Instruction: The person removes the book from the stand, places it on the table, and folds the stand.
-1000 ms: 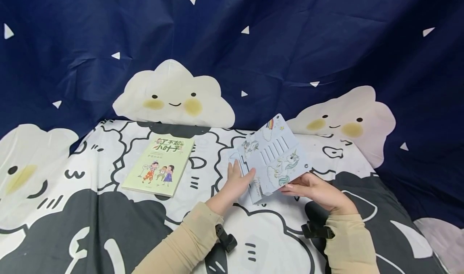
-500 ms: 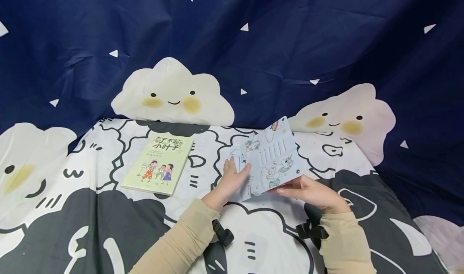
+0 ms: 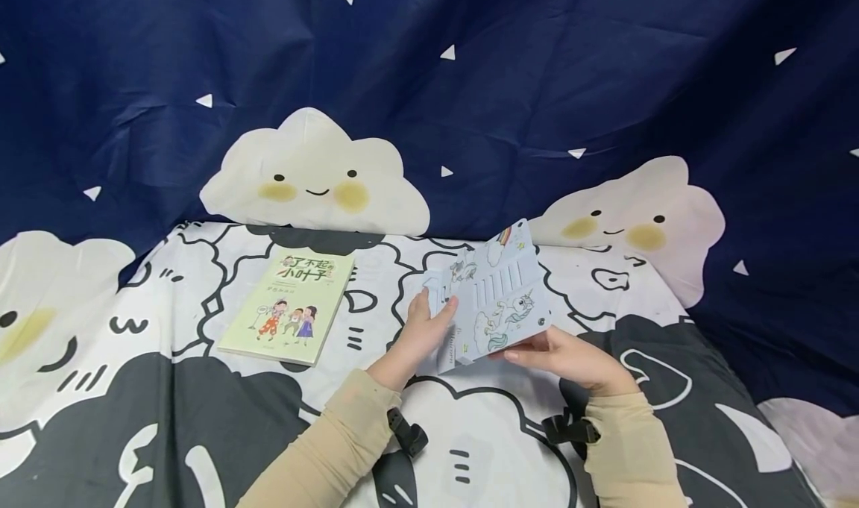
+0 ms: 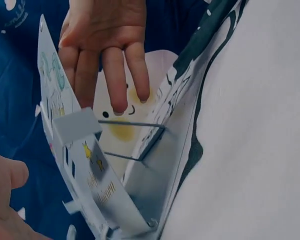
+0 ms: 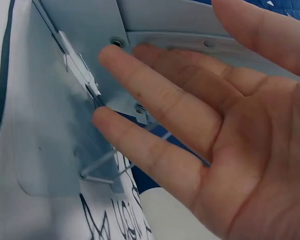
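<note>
A pale blue metal book stand (image 3: 496, 288) with unicorn prints is tilted between the hands. My left hand (image 3: 423, 333) is at its left side, thumb and fingers spread beside the front face; in the left wrist view only part of this hand (image 4: 7, 200) shows, so its contact is unclear. My right hand (image 3: 570, 359) is at the stand's lower right, with fingers reaching behind the panel. From the right wrist view, the right hand's fingers (image 5: 155, 140) look straight, near the stand's back and its thin wire support (image 5: 97, 179). Small clips (image 4: 77, 126) sit along the stand's front.
A light green book (image 3: 288, 310) with cartoon children on its cover lies to the left on the sheep-patterned cloth (image 3: 496, 433). Behind rises a dark blue cloth (image 3: 503, 90) printed with white triangles and smiling clouds.
Both hands and the stand have shifted slightly left and the panel's angle has turned a little. Everything else drifts slightly in the head view.
</note>
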The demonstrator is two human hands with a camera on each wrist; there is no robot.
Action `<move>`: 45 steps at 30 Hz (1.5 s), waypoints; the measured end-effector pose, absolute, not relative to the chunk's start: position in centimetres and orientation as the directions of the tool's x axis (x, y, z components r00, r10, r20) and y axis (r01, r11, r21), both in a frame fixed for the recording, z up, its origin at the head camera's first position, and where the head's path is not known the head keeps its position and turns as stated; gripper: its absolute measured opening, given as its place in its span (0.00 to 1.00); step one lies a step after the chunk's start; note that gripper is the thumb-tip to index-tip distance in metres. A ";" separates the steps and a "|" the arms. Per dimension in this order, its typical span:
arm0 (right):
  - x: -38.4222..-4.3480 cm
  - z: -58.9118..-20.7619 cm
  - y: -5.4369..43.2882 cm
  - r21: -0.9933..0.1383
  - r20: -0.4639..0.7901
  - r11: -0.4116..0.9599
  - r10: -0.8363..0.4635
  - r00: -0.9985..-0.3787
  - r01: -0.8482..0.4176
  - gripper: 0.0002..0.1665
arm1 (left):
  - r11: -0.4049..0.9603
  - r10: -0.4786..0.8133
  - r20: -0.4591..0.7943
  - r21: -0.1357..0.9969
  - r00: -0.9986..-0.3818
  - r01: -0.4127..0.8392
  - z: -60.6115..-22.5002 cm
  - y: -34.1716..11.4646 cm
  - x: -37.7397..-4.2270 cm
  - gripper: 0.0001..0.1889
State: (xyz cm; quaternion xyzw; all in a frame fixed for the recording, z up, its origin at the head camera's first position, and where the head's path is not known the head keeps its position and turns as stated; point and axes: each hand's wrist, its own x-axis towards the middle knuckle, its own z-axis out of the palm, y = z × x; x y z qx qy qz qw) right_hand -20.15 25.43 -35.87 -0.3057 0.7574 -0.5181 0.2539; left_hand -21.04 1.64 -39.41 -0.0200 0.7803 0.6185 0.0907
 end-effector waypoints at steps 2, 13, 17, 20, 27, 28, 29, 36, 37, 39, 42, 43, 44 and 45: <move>-20.1 -35.7 25.9 -0.935 -0.075 0.295 -0.703 -0.707 -0.194 0.28 | 0.240 0.122 -0.120 0.967 -0.985 -0.088 -38.8 1.9 -20.6 0.42; -20.5 -35.6 27.2 -0.971 -0.067 0.231 -0.487 -0.871 -0.055 0.29 | 0.335 0.253 0.104 0.923 -0.962 0.188 -37.1 4.1 -18.0 0.41; -20.9 -36.4 26.9 -0.976 -0.103 0.217 -0.438 -0.893 0.006 0.30 | 0.320 0.268 0.133 0.922 -0.954 0.218 -37.5 4.8 -17.7 0.43; -21.3 -37.2 26.7 -0.971 -0.143 0.233 -0.406 -0.903 0.049 0.31 | 0.333 0.282 0.139 0.914 -0.949 0.233 -37.9 5.1 -17.4 0.47; -21.9 -38.6 26.6 -0.963 -0.184 0.253 -0.368 -0.912 0.092 0.30 | 0.403 0.283 0.108 0.888 -0.953 0.220 -38.3 5.5 -17.2 0.49; -22.0 -38.8 26.6 -0.964 -0.185 0.245 -0.362 -0.914 0.098 0.30 | 0.416 0.280 0.109 0.882 -0.954 0.223 -38.3 5.5 -17.2 0.48; -22.0 -38.9 26.6 -0.966 -0.185 0.239 -0.359 -0.915 0.101 0.29 | 0.426 0.281 0.108 0.876 -0.954 0.225 -38.2 5.6 -17.2 0.48; -22.3 -39.7 26.5 -0.965 -0.214 0.213 -0.290 -0.933 0.155 0.26 | 0.482 0.288 0.101 0.844 -0.952 0.235 -37.9 6.2 -17.0 0.41; -22.3 -39.8 26.5 -0.963 -0.217 0.217 -0.291 -0.932 0.157 0.26 | 0.481 0.288 0.099 0.845 -0.953 0.233 -38.0 6.3 -17.0 0.40; -22.4 -40.0 26.5 -0.960 -0.226 0.226 -0.287 -0.931 0.164 0.26 | 0.488 0.285 0.091 0.843 -0.954 0.226 -38.0 6.4 -17.0 0.40; -22.5 -40.2 26.5 -0.954 -0.240 0.246 -0.291 -0.926 0.170 0.25 | 0.500 0.277 0.095 0.835 -0.956 0.228 -37.9 6.4 -16.8 0.38; -22.5 -40.2 26.5 -0.952 -0.247 0.249 -0.289 -0.925 0.176 0.25 | 0.505 0.272 0.099 0.832 -0.957 0.230 -37.9 6.4 -16.8 0.38; -22.5 -40.3 26.5 -0.951 -0.252 0.251 -0.289 -0.924 0.181 0.24 | 0.512 0.267 0.105 0.827 -0.958 0.233 -37.8 6.4 -16.7 0.38; -22.6 -40.3 26.4 -0.950 -0.257 0.249 -0.287 -0.923 0.188 0.23 | 0.518 0.261 0.107 0.823 -0.959 0.233 -37.6 6.3 -16.7 0.37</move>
